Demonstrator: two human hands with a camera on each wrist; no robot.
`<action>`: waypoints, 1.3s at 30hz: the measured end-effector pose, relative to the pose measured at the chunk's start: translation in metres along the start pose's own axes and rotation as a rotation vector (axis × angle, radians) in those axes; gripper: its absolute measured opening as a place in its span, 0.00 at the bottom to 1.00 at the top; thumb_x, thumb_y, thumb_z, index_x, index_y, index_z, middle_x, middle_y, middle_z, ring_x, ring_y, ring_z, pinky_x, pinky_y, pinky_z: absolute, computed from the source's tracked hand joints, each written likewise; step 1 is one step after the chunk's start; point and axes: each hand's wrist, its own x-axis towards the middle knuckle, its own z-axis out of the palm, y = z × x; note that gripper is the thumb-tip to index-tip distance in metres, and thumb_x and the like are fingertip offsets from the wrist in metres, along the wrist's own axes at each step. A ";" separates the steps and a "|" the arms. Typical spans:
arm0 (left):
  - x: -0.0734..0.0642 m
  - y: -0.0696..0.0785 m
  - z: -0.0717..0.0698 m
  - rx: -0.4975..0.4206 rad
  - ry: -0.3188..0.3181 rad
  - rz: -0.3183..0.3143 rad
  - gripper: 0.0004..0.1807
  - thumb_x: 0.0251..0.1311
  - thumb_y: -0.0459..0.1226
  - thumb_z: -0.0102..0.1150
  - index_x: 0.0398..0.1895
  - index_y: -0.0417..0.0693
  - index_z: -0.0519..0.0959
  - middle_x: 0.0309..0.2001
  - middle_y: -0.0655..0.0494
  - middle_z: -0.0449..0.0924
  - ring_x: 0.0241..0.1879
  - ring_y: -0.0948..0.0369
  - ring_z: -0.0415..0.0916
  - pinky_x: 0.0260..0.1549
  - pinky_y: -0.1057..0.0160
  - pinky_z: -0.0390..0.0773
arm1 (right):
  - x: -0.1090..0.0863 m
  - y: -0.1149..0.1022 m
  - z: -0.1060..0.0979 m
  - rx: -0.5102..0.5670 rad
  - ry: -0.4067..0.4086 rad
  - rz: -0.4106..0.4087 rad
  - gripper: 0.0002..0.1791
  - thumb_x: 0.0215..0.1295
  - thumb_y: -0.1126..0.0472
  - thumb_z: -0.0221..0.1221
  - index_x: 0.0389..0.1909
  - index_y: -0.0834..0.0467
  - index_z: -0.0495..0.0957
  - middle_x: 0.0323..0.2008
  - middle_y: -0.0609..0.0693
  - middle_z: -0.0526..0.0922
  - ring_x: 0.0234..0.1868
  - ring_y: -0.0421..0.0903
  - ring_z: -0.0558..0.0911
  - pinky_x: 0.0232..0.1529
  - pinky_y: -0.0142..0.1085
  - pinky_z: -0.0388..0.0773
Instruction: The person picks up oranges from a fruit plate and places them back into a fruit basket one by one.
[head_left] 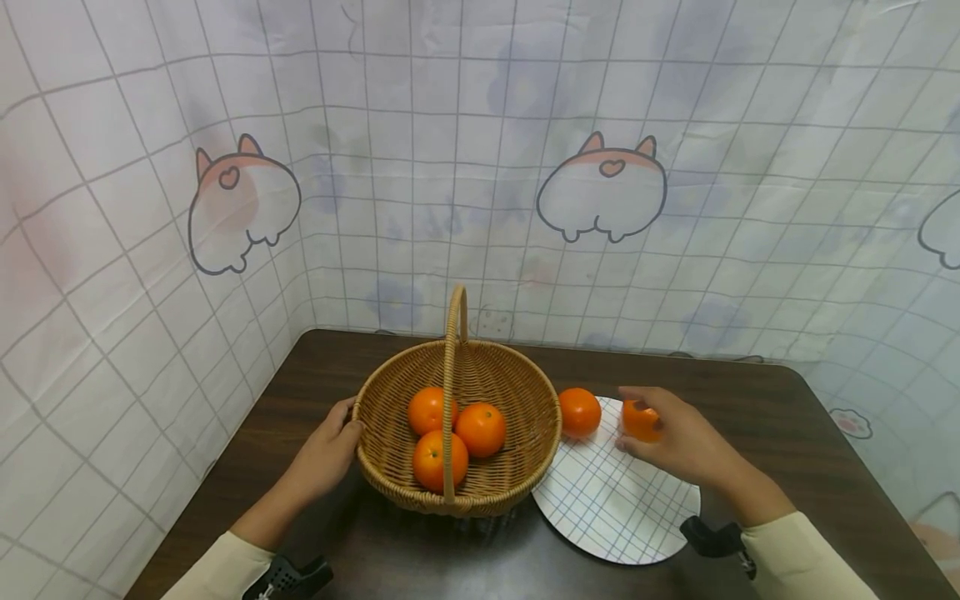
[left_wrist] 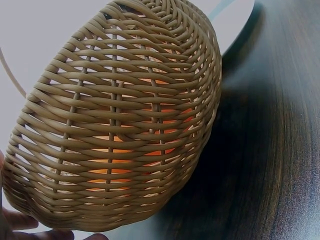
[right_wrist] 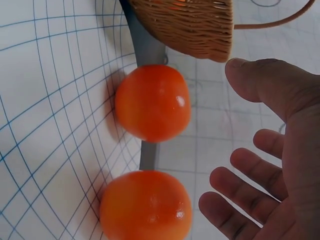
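Note:
A wicker basket [head_left: 525, 483] with a tall arched handle holds three oranges [head_left: 481, 431]. My left hand [head_left: 326, 450] grips its left rim; in the left wrist view a few fingertips [left_wrist: 20, 220] show at the basket's lower edge. Right of the basket lies a round white plate [head_left: 622, 508] with a blue grid pattern. Two more oranges are at the plate's far side: one [head_left: 580, 412] beside the basket, another [head_left: 639, 421] partly covered by my right hand [head_left: 678, 437]. The right wrist view shows that hand's fingers spread and apart from the nearer orange [right_wrist: 145, 210].
Everything stands on a dark brown wooden table [head_left: 315, 367]. Behind and on both sides hangs a pale grid-patterned cloth [head_left: 480, 208] with cartoon animals. The basket handle [head_left: 454, 317] rises above the bowl.

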 end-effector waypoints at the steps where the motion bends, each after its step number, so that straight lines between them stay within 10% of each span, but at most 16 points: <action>1: 0.000 0.000 0.000 -0.002 -0.001 0.004 0.31 0.82 0.45 0.33 0.81 0.40 0.47 0.72 0.31 0.60 0.68 0.38 0.65 0.62 0.38 0.69 | 0.000 0.001 -0.001 -0.002 0.001 0.005 0.42 0.60 0.47 0.73 0.72 0.58 0.69 0.63 0.63 0.75 0.58 0.64 0.78 0.52 0.60 0.78; 39: -0.002 0.008 -0.001 0.012 0.008 -0.024 0.32 0.82 0.45 0.34 0.81 0.39 0.47 0.74 0.30 0.57 0.69 0.38 0.64 0.63 0.38 0.69 | 0.000 0.037 -0.008 -0.052 -0.015 0.153 0.43 0.59 0.50 0.74 0.70 0.67 0.68 0.68 0.70 0.68 0.66 0.71 0.69 0.61 0.69 0.65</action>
